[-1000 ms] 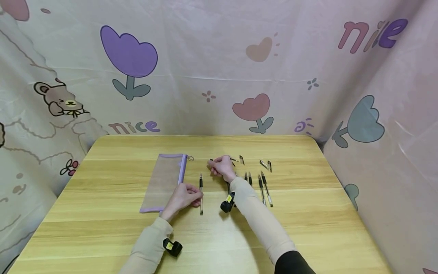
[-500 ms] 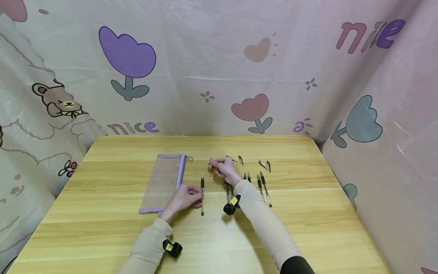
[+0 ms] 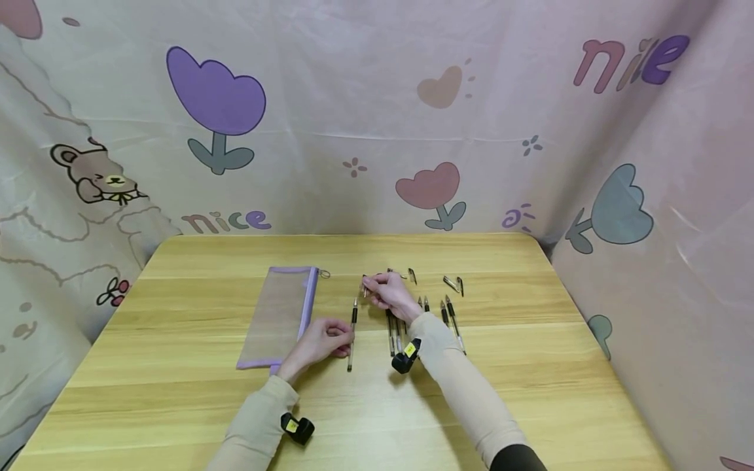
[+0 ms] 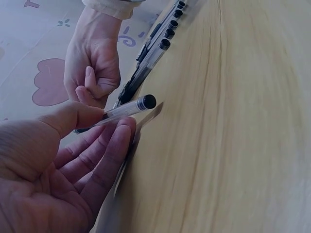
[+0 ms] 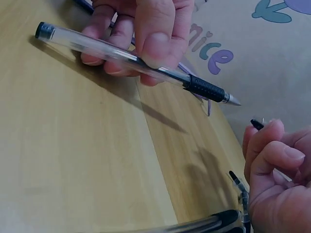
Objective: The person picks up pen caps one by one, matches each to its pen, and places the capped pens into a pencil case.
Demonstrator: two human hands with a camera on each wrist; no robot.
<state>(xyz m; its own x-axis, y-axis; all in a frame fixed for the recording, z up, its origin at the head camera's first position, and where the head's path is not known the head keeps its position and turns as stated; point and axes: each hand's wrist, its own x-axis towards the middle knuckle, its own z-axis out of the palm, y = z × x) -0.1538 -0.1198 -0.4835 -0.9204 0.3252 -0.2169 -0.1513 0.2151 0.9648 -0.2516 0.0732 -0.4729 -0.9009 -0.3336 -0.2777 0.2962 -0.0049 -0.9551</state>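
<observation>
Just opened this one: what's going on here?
A person's left grip pinches an uncapped pen above the table, while the right grip holds what looks like a pen cap near its tip, not yet on. More pens and loose caps lie to the right; a purple-edged pouch lies flat on the left.

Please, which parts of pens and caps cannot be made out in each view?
Head: lower parts of several pens, behind right sleeve.
Left wrist: tip of held pen, behind left hand.
Right wrist: most of the pen cap, behind right fingers.
Right wrist: lowest pens, cut by bottom edge.
</observation>
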